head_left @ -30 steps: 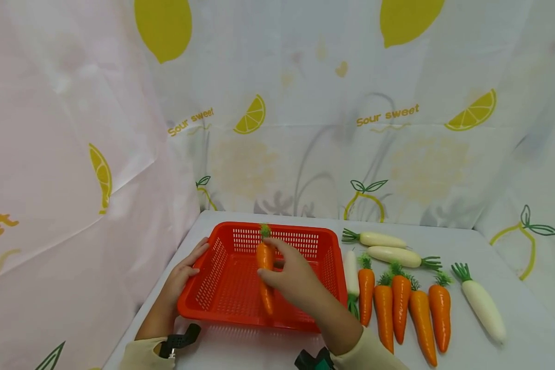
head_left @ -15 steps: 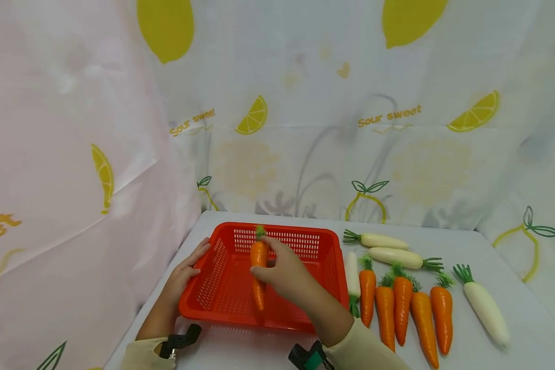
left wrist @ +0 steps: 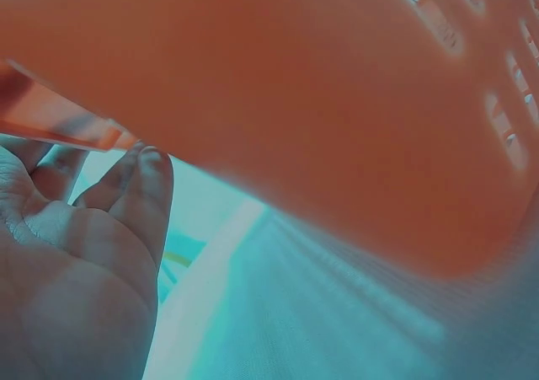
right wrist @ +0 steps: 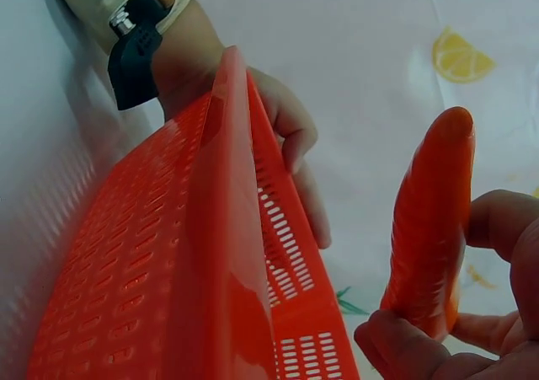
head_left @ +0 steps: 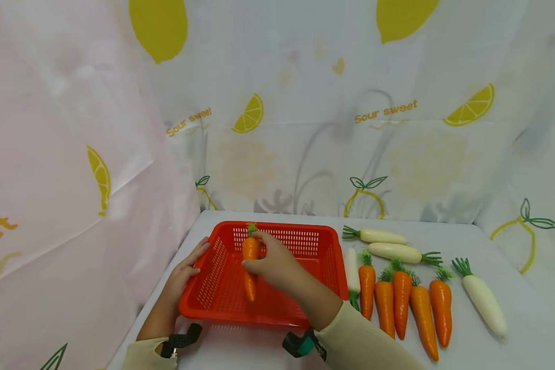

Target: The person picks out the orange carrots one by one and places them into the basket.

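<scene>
A red plastic basket [head_left: 240, 318] with slotted walls stands on the table. At its left side my left hand [head_left: 181, 275] grips the rim; in the left wrist view the fingers [left wrist: 147, 186] reach up under the edge. My right hand [head_left: 279, 263] pinches an orange carrot [head_left: 250, 280] between thumb and fingers over the inside of the basket. The carrot's green top points to the back and its tip to the front. Seen from the right wrist, the carrot [right wrist: 431, 220] is held beyond the basket's near rim [right wrist: 232, 228].
Right of the basket lie several carrots [head_left: 401, 303] side by side. White radishes lie around them: one radish [head_left: 351, 272] by the basket, two at the back including the nearer radish [head_left: 394, 252], and another radish [head_left: 484, 306] far right. A lemon-print cloth [head_left: 277, 154] hangs behind the table.
My right hand has moved left over the basket with the carrot, from near its middle toward its left part. The left hand stays on the rim.
</scene>
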Demonstrator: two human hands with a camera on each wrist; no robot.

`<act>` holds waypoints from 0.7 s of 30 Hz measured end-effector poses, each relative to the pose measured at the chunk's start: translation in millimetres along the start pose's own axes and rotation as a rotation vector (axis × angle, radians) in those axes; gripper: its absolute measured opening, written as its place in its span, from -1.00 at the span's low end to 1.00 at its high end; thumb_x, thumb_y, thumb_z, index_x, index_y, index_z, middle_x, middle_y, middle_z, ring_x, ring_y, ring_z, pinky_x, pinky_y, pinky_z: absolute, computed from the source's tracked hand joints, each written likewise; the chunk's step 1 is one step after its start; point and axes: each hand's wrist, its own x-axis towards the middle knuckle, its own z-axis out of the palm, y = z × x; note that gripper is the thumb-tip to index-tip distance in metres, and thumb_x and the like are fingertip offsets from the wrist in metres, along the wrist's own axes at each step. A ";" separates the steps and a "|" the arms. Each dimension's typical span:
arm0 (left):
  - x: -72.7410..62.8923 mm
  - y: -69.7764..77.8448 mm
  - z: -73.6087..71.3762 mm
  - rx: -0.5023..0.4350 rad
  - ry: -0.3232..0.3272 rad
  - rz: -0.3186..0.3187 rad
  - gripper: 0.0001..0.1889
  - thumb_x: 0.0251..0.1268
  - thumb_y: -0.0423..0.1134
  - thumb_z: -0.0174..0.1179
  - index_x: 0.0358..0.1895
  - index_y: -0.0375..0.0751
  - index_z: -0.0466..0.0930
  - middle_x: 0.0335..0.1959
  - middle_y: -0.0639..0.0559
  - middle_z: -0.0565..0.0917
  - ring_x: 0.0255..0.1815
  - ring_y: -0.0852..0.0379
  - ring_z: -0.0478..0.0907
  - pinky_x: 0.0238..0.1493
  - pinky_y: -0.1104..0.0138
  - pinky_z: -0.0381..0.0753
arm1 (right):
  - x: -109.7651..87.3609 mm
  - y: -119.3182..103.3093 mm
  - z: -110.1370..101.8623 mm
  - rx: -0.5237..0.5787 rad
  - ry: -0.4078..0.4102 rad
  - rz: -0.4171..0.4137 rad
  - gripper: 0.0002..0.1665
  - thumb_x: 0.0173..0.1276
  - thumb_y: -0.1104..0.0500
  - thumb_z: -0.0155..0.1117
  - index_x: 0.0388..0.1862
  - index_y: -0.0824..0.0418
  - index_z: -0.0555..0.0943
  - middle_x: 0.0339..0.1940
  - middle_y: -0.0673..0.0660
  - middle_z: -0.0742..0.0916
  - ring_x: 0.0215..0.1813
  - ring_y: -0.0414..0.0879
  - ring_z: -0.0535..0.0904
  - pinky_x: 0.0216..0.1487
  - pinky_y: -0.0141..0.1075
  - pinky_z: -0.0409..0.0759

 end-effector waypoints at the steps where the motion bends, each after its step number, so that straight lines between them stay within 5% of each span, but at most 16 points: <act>1: 0.2 0.4 0.1 0.001 0.000 0.000 -0.27 0.43 -0.52 -0.30 0.68 -0.12 0.11 0.77 0.05 -0.08 0.77 -0.13 -0.27 0.32 0.47 0.52 | 1.5 -0.8 0.9 0.001 -0.005 -0.002 -0.14 0.34 0.08 0.50 0.57 0.05 0.37 0.30 0.16 0.60 0.04 0.00 0.67 -0.01 -0.12 0.77; 21: -1.4 3.0 1.5 0.013 0.019 -0.040 -0.26 0.41 -0.51 -0.28 0.68 -0.10 0.14 0.76 0.16 -0.02 0.77 -0.09 -0.24 0.30 0.47 0.51 | 23.3 -8.0 18.9 -0.049 0.013 0.033 -0.16 0.29 0.04 0.53 0.51 -0.02 0.40 0.37 0.17 0.57 0.10 0.03 0.63 0.04 -0.08 0.74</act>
